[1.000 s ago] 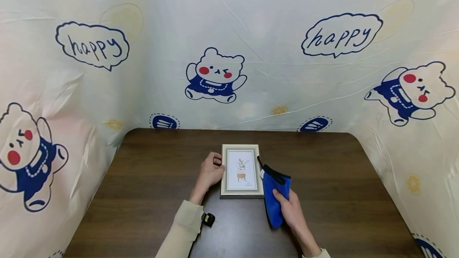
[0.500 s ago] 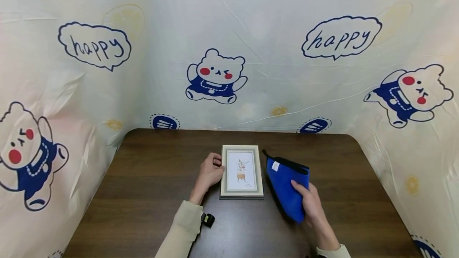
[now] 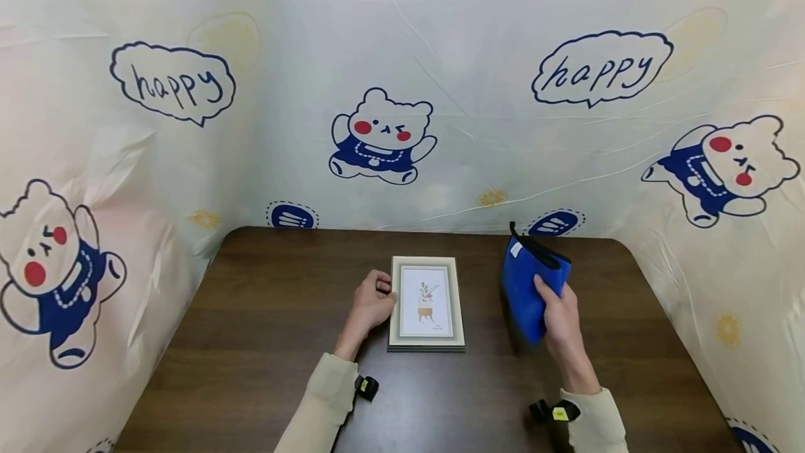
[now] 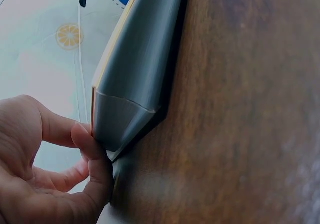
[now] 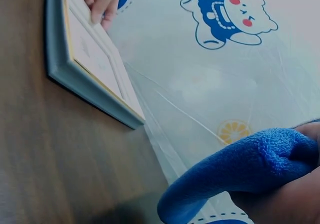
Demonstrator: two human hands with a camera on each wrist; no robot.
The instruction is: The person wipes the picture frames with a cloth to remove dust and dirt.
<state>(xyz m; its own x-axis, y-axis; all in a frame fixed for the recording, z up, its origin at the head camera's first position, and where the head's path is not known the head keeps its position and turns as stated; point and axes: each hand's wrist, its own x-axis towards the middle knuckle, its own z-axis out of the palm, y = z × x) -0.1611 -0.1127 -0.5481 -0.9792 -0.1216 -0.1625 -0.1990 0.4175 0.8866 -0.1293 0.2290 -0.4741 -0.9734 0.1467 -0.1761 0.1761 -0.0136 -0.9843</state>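
A picture frame [image 3: 427,303] with a pale cream border and a potted-plant print lies face up on the table. My left hand [image 3: 372,301] holds it by its left edge; in the left wrist view the thumb and fingers [image 4: 82,149] are bent at that edge. To the right of the frame, my right hand [image 3: 561,317] grips a folded blue cloth [image 3: 527,292] with black trim and a small white label. The cloth is held up, apart from the frame. Its fuzzy surface shows in the right wrist view, where most of the right hand is out of sight.
The dark wooden table [image 3: 277,313] has rounded far corners. A pale curtain [image 3: 478,75] printed with bears and "happy" bubbles hangs behind it and at both sides. Each wrist wears a small black device, such as the one at the right cuff [image 3: 556,411].
My right hand has carried the blue cloth from the frame's right edge away to the right and farther back. The left hand and the frame have stayed in place.
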